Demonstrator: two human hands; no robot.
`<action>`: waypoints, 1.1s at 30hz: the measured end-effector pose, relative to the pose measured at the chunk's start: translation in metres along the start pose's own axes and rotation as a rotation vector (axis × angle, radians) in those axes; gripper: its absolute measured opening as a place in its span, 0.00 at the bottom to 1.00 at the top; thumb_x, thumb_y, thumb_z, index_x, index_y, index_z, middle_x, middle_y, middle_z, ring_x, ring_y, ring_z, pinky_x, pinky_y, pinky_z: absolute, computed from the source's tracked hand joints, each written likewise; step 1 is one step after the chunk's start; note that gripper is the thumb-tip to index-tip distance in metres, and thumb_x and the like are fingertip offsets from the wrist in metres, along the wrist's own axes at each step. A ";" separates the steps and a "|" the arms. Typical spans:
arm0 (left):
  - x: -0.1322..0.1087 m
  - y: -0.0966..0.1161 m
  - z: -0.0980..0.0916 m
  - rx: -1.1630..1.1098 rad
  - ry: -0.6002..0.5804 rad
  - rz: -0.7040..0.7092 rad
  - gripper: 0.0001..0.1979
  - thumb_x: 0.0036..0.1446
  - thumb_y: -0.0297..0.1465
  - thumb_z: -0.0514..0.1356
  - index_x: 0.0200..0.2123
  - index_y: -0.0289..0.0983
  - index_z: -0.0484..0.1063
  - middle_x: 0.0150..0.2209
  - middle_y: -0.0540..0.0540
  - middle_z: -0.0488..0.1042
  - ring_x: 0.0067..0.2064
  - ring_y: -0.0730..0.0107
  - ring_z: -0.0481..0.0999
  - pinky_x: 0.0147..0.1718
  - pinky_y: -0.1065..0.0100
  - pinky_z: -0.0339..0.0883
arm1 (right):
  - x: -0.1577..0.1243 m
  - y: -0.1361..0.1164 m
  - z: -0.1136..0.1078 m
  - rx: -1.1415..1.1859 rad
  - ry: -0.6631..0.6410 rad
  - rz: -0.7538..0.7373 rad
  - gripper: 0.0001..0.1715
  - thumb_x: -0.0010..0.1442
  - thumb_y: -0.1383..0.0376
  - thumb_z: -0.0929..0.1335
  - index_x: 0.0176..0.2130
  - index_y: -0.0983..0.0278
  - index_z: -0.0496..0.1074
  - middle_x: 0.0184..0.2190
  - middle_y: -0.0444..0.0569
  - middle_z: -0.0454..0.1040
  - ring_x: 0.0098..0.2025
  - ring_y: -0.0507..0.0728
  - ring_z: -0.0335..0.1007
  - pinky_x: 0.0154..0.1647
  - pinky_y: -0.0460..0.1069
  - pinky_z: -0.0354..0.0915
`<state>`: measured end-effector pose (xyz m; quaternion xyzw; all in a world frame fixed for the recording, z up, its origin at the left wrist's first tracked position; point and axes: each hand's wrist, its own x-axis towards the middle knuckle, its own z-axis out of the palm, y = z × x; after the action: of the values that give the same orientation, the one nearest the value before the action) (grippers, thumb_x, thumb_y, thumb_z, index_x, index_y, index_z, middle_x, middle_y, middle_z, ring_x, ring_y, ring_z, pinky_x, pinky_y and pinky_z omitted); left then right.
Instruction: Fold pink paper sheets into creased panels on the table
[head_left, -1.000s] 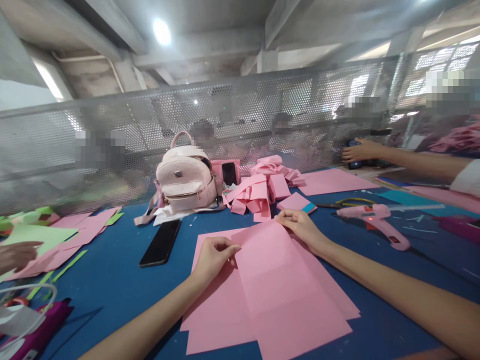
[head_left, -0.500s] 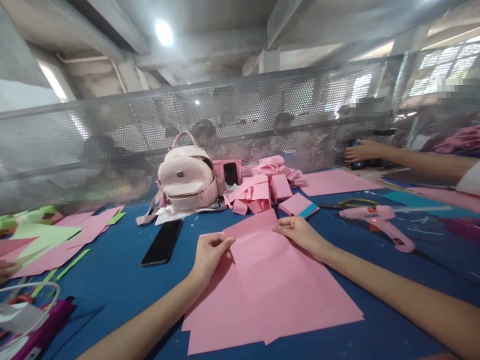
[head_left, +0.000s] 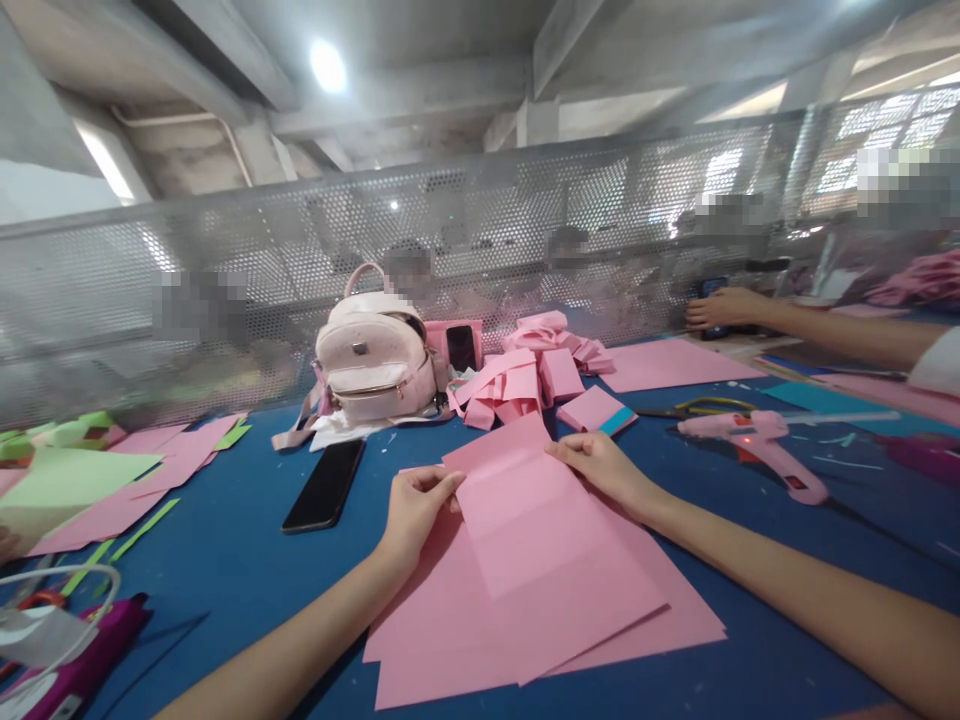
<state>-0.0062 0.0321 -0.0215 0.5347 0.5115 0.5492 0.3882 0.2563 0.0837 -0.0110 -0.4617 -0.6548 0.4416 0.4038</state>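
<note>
A creased pink paper sheet (head_left: pixel 555 530) is held by its far part between my two hands. My left hand (head_left: pixel 420 510) is closed, pinching the sheet's left edge between thumb and fingers. On the opposite edge my right hand (head_left: pixel 604 468) pinches the same sheet, its fingertips partly hidden behind the paper. The near end of this sheet slants over other pink sheets (head_left: pixel 420 650) that lie flat on the blue table (head_left: pixel 247 600). Beyond my hands sit a pink folded pad with a blue strip (head_left: pixel 598 411) and a heap of folded pink paper pieces (head_left: pixel 517 385).
A black phone (head_left: pixel 324 485) lies left of my hands, near a pale backpack (head_left: pixel 379 360). At right are a pink glue gun (head_left: pixel 757 440) and yellow-handled scissors (head_left: pixel 712 406). Green and pink paper (head_left: pixel 82 480) covers the far left. Another person's hand (head_left: pixel 724 308) holds a phone at right.
The near end of the held sheet has lifted and shifted, so its lower edge now stands apart from the sheets beneath. Both hands have moved very slightly left, still gripping it.
</note>
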 end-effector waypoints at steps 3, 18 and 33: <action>0.001 -0.001 -0.002 -0.010 0.012 -0.008 0.17 0.48 0.41 0.69 0.17 0.35 0.75 0.15 0.49 0.72 0.20 0.74 0.67 0.23 0.73 0.58 | 0.001 0.001 0.002 0.000 -0.051 0.015 0.28 0.47 0.43 0.74 0.25 0.63 0.68 0.18 0.39 0.60 0.21 0.49 0.53 0.21 0.46 0.48; 0.005 -0.010 -0.007 -0.081 0.032 -0.035 0.18 0.46 0.43 0.71 0.20 0.34 0.76 0.16 0.49 0.71 0.20 0.76 0.64 0.23 0.73 0.56 | 0.005 0.010 0.000 -0.049 -0.087 0.014 0.28 0.50 0.42 0.72 0.26 0.64 0.68 0.18 0.37 0.56 0.19 0.48 0.47 0.21 0.46 0.43; 0.010 -0.012 -0.014 -0.155 0.086 -0.056 0.19 0.43 0.44 0.73 0.21 0.34 0.75 0.16 0.52 0.69 0.20 0.80 0.59 0.21 0.75 0.51 | 0.003 0.008 0.002 -0.063 -0.124 -0.061 0.29 0.53 0.41 0.70 0.28 0.63 0.67 0.22 0.39 0.58 0.24 0.49 0.50 0.24 0.46 0.47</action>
<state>-0.0229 0.0419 -0.0295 0.4645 0.4986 0.5985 0.4212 0.2560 0.0874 -0.0185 -0.4257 -0.7060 0.4360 0.3610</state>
